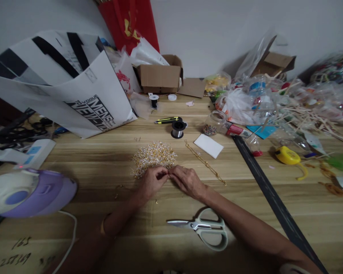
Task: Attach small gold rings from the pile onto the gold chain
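Observation:
My left hand [153, 182] and my right hand [188, 180] meet fingertip to fingertip in the middle of the table. Both are closed in a pinch, and what they hold is too small to make out. Just beyond them lies a pile of small gold and silver beaded wire pieces [153, 155]. A gold chain [205, 163] stretches out to the right of my right hand. Nearer to me, scissors with pale handles [201, 225] lie beside my right forearm. A tiny gold piece [156, 201] rests on the wood below my left hand.
Past the pile stand a wire spool [177, 130], a yellow-black cutter knife [168, 120] and a jar of beads [214, 123]. A white card [208, 145] lies near the chain. At left are a purple-white device [42, 192] and a large bag [103, 99]; a tape measure [287, 156] is at right.

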Tool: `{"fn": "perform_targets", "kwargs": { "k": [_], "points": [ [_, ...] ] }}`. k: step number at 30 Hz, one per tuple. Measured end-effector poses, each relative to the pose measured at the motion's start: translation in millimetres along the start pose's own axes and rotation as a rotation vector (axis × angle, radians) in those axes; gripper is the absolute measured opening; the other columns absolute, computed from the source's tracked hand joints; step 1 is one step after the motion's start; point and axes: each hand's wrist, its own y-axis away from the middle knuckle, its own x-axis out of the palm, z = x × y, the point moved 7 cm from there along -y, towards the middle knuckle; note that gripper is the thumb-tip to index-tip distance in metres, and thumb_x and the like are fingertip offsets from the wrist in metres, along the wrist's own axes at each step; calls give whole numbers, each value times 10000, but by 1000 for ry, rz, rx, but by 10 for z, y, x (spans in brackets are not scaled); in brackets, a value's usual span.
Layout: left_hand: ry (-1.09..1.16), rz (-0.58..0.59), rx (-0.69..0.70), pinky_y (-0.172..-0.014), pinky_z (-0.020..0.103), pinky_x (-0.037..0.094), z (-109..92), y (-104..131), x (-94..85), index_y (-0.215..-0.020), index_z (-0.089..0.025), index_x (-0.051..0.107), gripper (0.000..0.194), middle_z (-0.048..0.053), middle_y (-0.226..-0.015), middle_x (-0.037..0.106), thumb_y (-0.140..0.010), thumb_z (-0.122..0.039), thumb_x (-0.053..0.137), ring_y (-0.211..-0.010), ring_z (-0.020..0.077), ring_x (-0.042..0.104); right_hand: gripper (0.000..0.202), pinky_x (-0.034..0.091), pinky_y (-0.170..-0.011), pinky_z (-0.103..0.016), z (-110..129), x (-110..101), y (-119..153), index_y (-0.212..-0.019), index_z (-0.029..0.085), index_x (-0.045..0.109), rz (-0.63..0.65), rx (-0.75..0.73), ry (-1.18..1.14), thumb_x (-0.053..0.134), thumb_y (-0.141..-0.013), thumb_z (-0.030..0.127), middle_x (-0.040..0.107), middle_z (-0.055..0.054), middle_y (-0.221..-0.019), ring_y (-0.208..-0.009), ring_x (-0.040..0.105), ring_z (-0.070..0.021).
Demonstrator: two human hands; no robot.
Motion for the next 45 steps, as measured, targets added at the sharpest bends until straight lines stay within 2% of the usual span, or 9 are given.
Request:
{"fn": "perform_targets", "kwargs": {
  "k": [5,10,20,31,45],
  "points": [
    [40,-7,-12,-604,227,451,-6,-14,-13,-691,-158,640,55,29,-671,643,-701,-194,599,-638,144,586,129,425,-640,-241,-18,-34,-1,-984,155,493,-42,55,-112,402,-918,219,595,-61,-819,-711,554,-144],
    [101,-5,-68,-620,238,462,-2,-40,-26,-679,-147,650,67,40,-667,660,-681,-196,604,-647,153,598,123,393,-572,-222,-52,-80,-19,-940,153,522,-77,157,-243,468,-879,246,565,-29,-750,-620,503,-118],
    [165,9,-146,-592,220,443,-31,-43,-46,-689,-124,654,113,31,-651,662,-659,-227,623,-619,135,585,152,371,-529,-199,-198,-35,-30,-853,146,582,-87,377,-565,540,-839,292,549,-8,-690,-603,483,-103],
    [169,-49,-137,-572,212,436,-22,-38,-73,-663,-125,638,83,21,-619,642,-646,-206,635,-586,121,572,193,360,-553,-210,-266,28,-26,-820,137,600,-66,438,-699,565,-810,327,537,0,-670,-599,463,-104],
    [134,-51,-99,-562,218,451,3,-22,-29,-662,-130,623,60,24,-614,634,-662,-189,613,-572,124,580,243,322,-532,-208,-289,63,-23,-760,128,583,-53,504,-821,565,-809,365,492,12,-628,-575,417,-93]
  ]
}}
